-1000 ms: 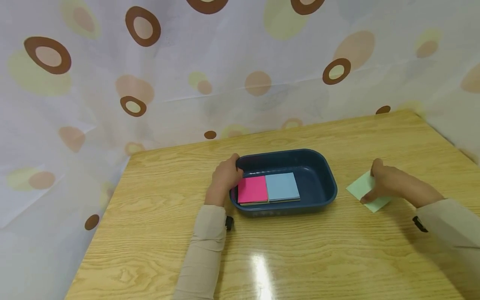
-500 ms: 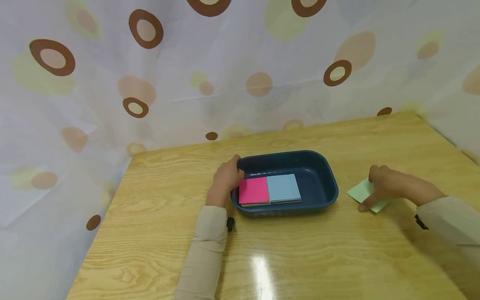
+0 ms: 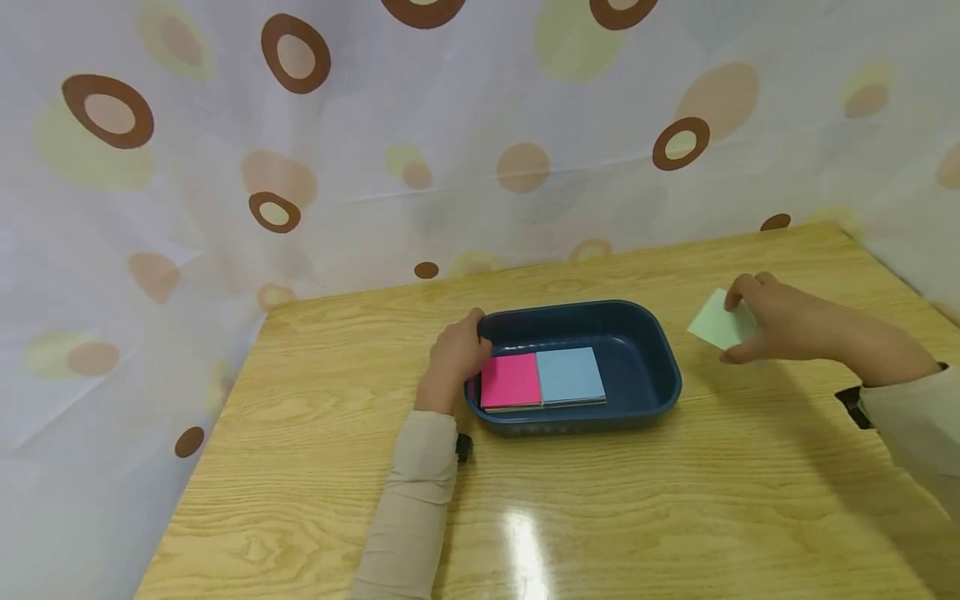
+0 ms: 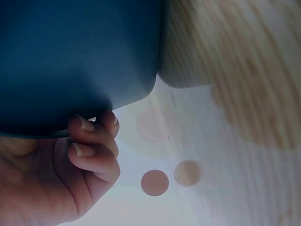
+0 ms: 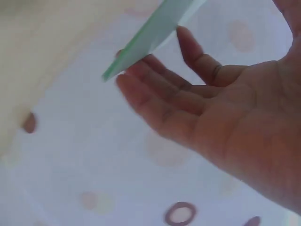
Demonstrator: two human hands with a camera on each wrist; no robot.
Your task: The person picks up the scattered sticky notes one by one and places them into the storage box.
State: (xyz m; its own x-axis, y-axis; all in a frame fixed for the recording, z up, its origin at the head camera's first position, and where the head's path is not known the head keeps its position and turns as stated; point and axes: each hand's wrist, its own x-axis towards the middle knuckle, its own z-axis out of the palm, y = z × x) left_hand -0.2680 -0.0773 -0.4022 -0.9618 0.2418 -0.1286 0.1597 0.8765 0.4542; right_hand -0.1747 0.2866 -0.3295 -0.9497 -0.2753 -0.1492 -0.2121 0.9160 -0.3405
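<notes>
A dark blue oblong tray [image 3: 637, 367] stands on the table. In its left part a pink sticky note pad [image 3: 510, 380] and a light blue sticky note pad [image 3: 570, 374] lie side by side, other colours showing at their lower edges. My left hand [image 3: 453, 354] grips the tray's left end; the left wrist view shows curled fingers [image 4: 96, 160] at its rim. Right of the tray, above the table, my right hand [image 3: 787, 321] pinches a pale green sticky note pad [image 3: 718, 323] between thumb and fingers. In the right wrist view the green pad [image 5: 150, 37] appears edge-on and tilted.
The wooden table [image 3: 337, 500] reaches back to a curtain [image 3: 450, 125] with brown and beige spots, which also hangs along the left and right sides. A bright reflection lies on the wood in front of the tray.
My right hand has lifted the green sticky note pad off the table and moved it up and away from me. My left hand stays on the tray.
</notes>
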